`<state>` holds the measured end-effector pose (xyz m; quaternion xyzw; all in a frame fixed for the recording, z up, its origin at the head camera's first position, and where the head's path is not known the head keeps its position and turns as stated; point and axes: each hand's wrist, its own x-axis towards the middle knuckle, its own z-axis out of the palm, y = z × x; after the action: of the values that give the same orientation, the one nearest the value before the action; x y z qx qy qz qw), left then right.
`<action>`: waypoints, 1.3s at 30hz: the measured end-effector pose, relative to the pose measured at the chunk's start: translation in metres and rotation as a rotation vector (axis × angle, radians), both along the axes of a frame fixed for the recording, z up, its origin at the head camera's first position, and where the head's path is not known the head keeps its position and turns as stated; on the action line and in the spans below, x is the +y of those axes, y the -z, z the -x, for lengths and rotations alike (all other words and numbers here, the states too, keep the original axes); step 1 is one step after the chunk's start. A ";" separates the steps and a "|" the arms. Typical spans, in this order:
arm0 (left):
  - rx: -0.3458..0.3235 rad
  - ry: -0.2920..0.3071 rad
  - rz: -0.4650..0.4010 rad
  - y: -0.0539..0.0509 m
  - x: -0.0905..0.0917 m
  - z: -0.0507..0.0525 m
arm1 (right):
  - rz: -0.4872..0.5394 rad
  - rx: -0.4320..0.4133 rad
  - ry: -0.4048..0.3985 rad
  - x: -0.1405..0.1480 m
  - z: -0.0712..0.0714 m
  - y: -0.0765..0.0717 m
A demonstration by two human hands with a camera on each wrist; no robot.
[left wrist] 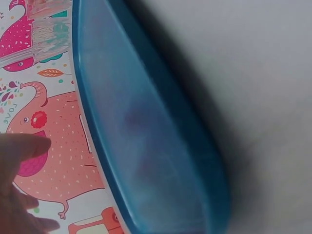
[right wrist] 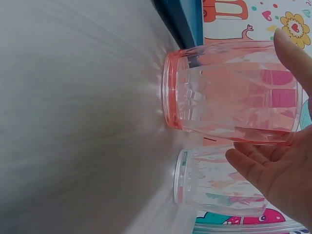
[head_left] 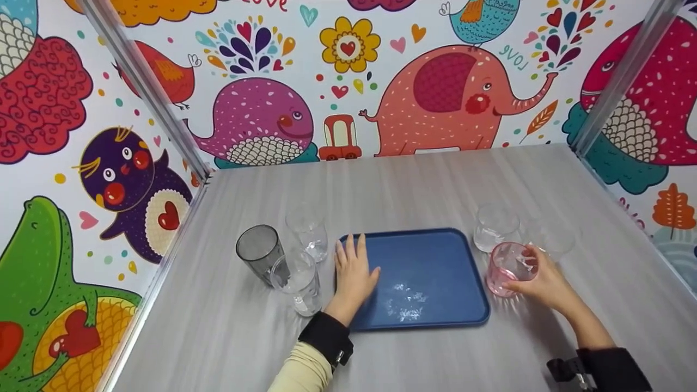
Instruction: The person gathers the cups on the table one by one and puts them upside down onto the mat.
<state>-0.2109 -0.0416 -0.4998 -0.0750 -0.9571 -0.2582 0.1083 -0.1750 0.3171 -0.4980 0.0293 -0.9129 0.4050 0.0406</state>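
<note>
A blue rectangular tray (head_left: 430, 272) lies flat on the table. My left hand (head_left: 354, 272) is over its left edge with fingers straight and spread; in the left wrist view the thumb (left wrist: 29, 146) shows above the tray. Just right of the tray stands a pink-tinted glass (head_left: 503, 272), upright on the table. My right hand (head_left: 547, 280) holds this glass from its right side, the thumb in front and the fingers at the far side near the rim. In the right wrist view the pink glass (right wrist: 219, 92) has its base on the tabletop.
Left of the tray stand a grey tinted glass (head_left: 260, 253), a clear stemmed glass (head_left: 307, 234) and another clear glass (head_left: 305, 288) close to my left hand. Behind the pink glass are two clear glasses, one (head_left: 493, 228) nearer the tray, one (head_left: 555, 239) farther right. Patterned walls enclose the table.
</note>
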 end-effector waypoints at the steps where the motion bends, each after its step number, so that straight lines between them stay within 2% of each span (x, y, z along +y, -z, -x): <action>1: -0.002 0.000 0.000 0.000 0.000 0.000 | 0.005 0.003 0.000 0.000 0.000 0.000; 11: 0.039 0.011 0.020 -0.002 0.000 0.000 | 0.001 0.015 0.011 0.000 0.001 0.000; 16: 0.030 0.023 0.024 -0.004 -0.001 -0.001 | -0.015 0.003 0.009 -0.002 0.003 -0.004; 21: 0.022 0.019 0.016 -0.010 0.002 -0.002 | -0.019 0.001 0.021 -0.005 0.002 -0.017; 25: 0.012 -0.004 0.024 -0.018 0.006 -0.005 | 0.053 0.016 0.030 -0.012 -0.002 -0.032; 28: 0.012 0.000 0.026 -0.028 0.011 -0.008 | 0.228 0.018 0.035 -0.024 -0.002 -0.041; 30: 0.012 0.022 0.014 -0.036 0.014 -0.011 | 0.410 0.004 0.036 -0.035 -0.001 -0.043; 32: 0.012 0.055 -0.005 -0.043 0.018 -0.013 | 0.636 -0.006 0.033 -0.048 0.000 -0.045; 34: 0.011 0.110 -0.044 -0.049 0.021 -0.016 | 0.884 -0.009 0.013 -0.060 0.001 -0.046; 36: 0.006 0.190 -0.109 -0.054 0.024 -0.019 | 1.114 -0.001 -0.054 -0.071 0.001 -0.045; 37: 0.002 0.233 -0.143 -0.056 0.025 -0.020 | 1.210 0.000 -0.095 -0.077 0.002 -0.045; 39: -0.006 0.314 -0.208 -0.059 0.027 -0.022 | 1.339 -0.011 -0.187 -0.088 0.004 -0.044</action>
<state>-0.1894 -0.0144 -0.4408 -0.2112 -0.9021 -0.3696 0.0708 -0.1785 0.2295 -0.4544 0.0747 -0.4590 0.8852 0.0104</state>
